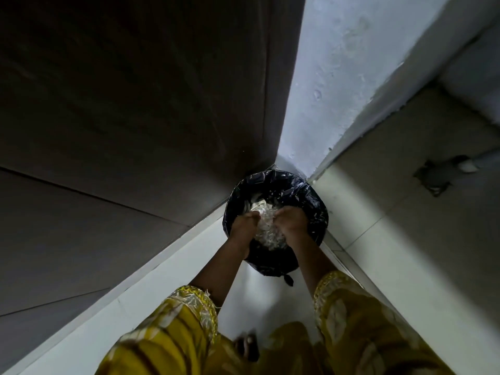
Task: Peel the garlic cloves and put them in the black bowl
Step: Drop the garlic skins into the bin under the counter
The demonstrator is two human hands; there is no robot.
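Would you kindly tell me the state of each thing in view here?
bin: open, lined with a black bag.
pale scraps: bunched between both hands, at the bin's mouth.
left hand: fingers curled round the pale scraps.
right hand: fingers curled round the pale scraps.

Both hands are down in the mouth of the black bin bag point(311, 201); the left hand point(243, 226) and right hand point(290, 220) bury their fingertips in a pale shredded mass point(266, 234), so grip or mere press, can't call it; what that mass is made of is too fine and dim to read; the bin under the bag is wholly covered; low down, a foot point(247, 345) is just a dark smear; the left sleeve point(173, 334) and right sleeve point(359, 328) run off the bottom edge; a dark patch point(438, 177) at right stays a blur.
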